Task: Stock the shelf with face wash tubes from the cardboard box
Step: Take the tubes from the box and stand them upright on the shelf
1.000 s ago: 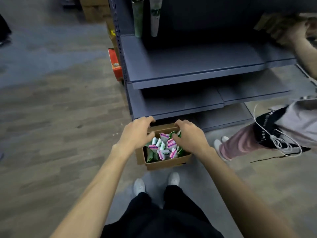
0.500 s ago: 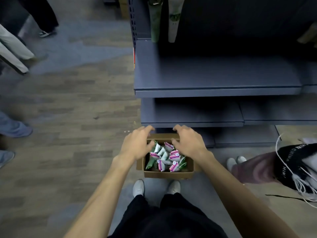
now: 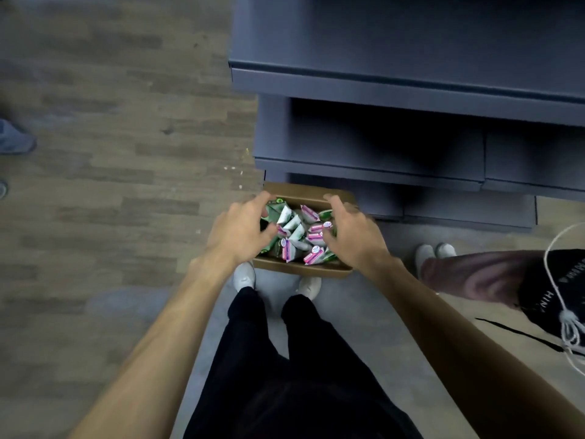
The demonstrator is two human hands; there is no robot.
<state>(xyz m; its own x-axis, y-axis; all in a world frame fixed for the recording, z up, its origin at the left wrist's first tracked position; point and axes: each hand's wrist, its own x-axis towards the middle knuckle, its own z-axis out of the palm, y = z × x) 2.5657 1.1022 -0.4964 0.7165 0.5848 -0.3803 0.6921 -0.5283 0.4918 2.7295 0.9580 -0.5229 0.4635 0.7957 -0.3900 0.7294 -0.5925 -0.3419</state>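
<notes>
Below, both hands' curled fingers reach into the cardboard box of white-green-pink tubes.

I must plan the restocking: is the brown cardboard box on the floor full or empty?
Nearly full: the brown cardboard box holds many green-white face wash tubes piled to its rim.

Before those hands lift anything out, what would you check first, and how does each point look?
1. Box open, on the floor below the shelf: ok.
2. Tubes in the box, within reach: ok.
3. Left hand over the box's left side: ok.
4. Right hand over its right side: ok.
5. Firm hold on a tube: cannot tell, fingers curled, blurred.
6. Shelf boards in view bare, room for tubes: ok.
</notes>
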